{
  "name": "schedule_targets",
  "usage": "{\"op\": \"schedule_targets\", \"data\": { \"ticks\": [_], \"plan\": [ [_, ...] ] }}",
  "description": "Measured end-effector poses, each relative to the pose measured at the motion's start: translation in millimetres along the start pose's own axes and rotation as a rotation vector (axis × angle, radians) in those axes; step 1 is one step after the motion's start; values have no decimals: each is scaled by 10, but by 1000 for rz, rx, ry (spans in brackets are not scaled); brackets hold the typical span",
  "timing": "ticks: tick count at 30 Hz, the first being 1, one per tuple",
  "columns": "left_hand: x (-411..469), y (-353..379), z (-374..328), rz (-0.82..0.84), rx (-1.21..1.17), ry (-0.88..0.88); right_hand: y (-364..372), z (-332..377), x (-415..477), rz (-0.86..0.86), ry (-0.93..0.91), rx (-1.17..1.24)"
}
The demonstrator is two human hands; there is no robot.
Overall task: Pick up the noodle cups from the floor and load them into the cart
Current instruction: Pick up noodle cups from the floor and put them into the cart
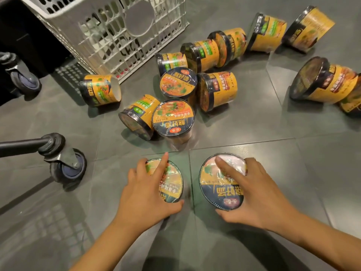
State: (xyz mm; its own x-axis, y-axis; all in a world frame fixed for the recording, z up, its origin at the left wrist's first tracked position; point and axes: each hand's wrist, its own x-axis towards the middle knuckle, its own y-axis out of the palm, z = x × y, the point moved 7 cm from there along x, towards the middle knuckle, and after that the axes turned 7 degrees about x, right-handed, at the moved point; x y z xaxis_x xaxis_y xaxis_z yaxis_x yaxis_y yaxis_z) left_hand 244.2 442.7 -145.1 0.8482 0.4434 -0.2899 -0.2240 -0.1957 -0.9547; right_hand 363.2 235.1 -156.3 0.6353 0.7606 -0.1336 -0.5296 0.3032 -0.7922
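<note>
We are working low over the grey tiled floor [273,124], at the bottom centre of the view. With the left hand [148,192] we are clasping the left cup [172,182] from above. The index finger is lying across the lid, the other fingers are curling round the left rim, and the thumb is pressing the near rim. With the right hand [254,194] we are clasping the right cup [220,190] the same way, with fingers spread, index finger across the lid and thumb hooking the near edge. Both cups are showing round, film-wrapped lids, dark blue on 1 half and orange with a noodle picture on the other.

Beyond the hands, a cluster of matching cups [172,118] is sitting on the floor beside a white slatted basket [109,36]. 2 are standing upright; the rest are lying on their sides, showing orange walls and black rims. More cups [267,34] are trailing toward the right edge.

The lids and hands are hiding the walls and bases of both held cups, so we cannot tell whether they are touching the floor. Glare is whitening the far part of the right lid. The frame is cutting off the last cup [351,102] at the right edge. Of the cart [11,147], only 2 castor wheels [68,169] and a dark bar [29,144] are showing. The lid lettering is too blurred to read.
</note>
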Motion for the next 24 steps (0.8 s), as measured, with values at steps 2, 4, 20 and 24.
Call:
{"op": "schedule_targets", "data": {
  "ticks": [2,4,20,24],
  "plan": [
    [25,-3,-27,-17,15,-1,-50,-7,56,-8,-18,31],
    [82,-10,-51,-14,26,-6,-93,-20,134,-10,-15,41],
    [-1317,-2359,-179,125,-152,-194,-2069,1465,-974,43,443,153],
    [-1950,-3360,-187,162,-197,-239,-2844,2346,-1219,57,430,113]
  ]
}}
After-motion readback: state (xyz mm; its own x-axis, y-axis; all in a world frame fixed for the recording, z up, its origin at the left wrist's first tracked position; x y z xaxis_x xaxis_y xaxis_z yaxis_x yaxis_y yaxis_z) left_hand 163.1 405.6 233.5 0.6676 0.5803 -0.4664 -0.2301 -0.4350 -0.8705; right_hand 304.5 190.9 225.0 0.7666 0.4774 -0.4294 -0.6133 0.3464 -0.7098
